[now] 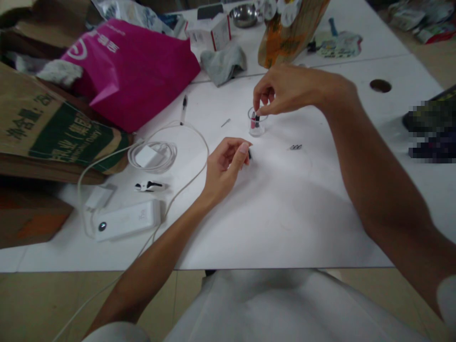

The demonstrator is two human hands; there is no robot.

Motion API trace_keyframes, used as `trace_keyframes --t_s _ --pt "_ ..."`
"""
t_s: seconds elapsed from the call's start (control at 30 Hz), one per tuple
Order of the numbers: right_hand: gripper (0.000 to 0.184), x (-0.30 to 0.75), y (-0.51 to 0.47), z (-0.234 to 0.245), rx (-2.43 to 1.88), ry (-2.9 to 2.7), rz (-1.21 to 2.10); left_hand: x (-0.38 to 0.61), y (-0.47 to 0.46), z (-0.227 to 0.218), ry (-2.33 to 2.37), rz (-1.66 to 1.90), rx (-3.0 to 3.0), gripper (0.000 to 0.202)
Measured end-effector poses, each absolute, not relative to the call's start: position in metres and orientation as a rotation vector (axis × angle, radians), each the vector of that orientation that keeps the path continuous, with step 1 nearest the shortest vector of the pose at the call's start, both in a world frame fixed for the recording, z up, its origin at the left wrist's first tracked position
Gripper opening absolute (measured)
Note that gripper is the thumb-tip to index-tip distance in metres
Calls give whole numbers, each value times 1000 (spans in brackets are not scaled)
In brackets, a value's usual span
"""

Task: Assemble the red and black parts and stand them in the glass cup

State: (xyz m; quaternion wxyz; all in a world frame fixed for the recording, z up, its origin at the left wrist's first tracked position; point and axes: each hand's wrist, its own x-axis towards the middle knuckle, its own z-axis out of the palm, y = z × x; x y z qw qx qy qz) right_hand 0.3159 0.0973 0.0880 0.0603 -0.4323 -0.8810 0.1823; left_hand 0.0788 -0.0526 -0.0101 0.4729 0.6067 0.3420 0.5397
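White garment [270, 308] fills the bottom edge, nearest; cut off by the frame.

Far left: brown paper bag [53, 133], print partly readable, its left side out of view. Below it a white box [128, 219] with a white cable [160, 154] coiled and looping across the table [285, 213]. Magenta bag [135, 71] behind; a pen [184, 109] just beside it.

Left hand [224, 166]: fingers curled, thumb and forefinger pinched on a dark bit [250, 154], mostly hidden, too small to identify.

Clear cup [256, 124] stands upright mid-table, just beyond the left hand. Inside: a pink piece [252, 121] and a black piece [257, 119], both upright.

Right hand [285, 90] above the cup, fingertips pinching the black piece's top; contact half hidden.

Right: round hole [380, 85] in the table; blurred patch [432, 130] at the edge, unreadable.
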Motion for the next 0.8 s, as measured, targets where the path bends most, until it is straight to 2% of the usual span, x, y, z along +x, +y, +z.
trace_keyframes --t_s 0.47,0.8 --pt "18 315 98 88 -1288 -2712 479 79 -52 -13 854 1309 1493 34" --pt "16 316 97 88 -1298 -2687 549 79 -53 -10 864 1310 1483 37"
